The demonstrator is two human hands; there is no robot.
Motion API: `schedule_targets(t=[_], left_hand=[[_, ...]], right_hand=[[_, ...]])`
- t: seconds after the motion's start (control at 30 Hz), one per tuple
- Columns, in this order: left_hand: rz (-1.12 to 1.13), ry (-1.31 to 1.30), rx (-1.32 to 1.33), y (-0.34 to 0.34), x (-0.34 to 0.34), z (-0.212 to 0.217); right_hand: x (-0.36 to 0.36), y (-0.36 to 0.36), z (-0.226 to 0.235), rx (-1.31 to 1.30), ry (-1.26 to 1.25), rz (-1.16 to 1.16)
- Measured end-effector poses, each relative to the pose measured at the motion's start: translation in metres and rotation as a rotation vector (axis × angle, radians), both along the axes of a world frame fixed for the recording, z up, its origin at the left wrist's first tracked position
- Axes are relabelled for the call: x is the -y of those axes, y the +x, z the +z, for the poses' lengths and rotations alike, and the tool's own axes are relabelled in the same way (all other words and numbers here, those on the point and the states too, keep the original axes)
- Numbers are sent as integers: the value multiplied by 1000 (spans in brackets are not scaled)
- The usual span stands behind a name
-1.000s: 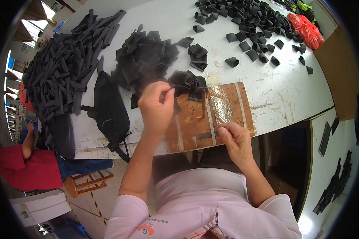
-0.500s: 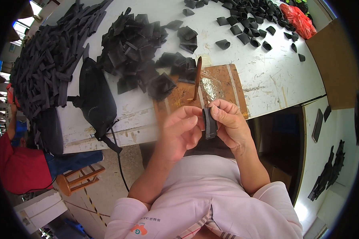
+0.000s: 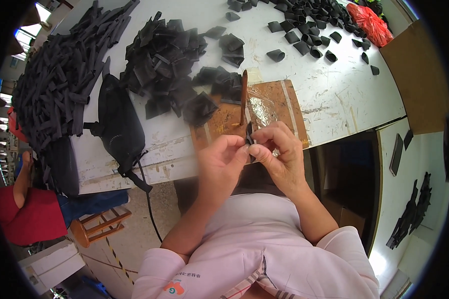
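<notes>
A small black fabric piece [image 3: 249,130] is pinched between my hands above the table's front edge. Seen nearly edge-on, it is partly hidden by my fingers. My left hand [image 3: 218,162] grips its near left side with thumb and fingertips. From the other side, my right hand [image 3: 283,153] closes thumb and fingers on it. Just beyond my hands lies a worn brown board [image 3: 274,97] with tape strips across it. A slim reddish-brown stick [image 3: 244,97] stands upright at the board.
Loose flat black pieces [image 3: 159,62] are heaped left of the board, with long black strips [image 3: 55,74] farther left. A black pouch [image 3: 117,117] trails a cord. Short black tubes [image 3: 309,35] and a red bag [image 3: 370,25] lie far right. A person in red [image 3: 30,214] is at left.
The black piece has turned from showing its broad side to nearly edge-on. My left fingers have closed in on it, and my right hand has shifted slightly left.
</notes>
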State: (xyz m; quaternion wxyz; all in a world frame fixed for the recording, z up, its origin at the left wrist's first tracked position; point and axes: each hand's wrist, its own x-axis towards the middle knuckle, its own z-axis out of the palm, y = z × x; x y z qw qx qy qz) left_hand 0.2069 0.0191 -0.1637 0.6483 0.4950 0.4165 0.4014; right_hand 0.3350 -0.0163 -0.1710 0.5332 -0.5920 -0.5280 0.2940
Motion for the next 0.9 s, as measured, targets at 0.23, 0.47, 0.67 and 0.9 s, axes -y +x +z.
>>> schedule_targets(t=[0.23, 0.47, 0.67, 0.9], left_hand=[[289, 424, -217, 12, -1, -1], [-145, -563, 785, -7, -15, 15], [293, 297, 30, 18, -12, 18], [-456, -729, 1409, 6, -59, 62]], right_hand=[[-13, -14, -10, 289, 136, -176], [-17, 2, 1, -953, -253, 103], [-20, 4, 26, -1180, -326, 332], [-68, 24, 94, -697, -144, 450]])
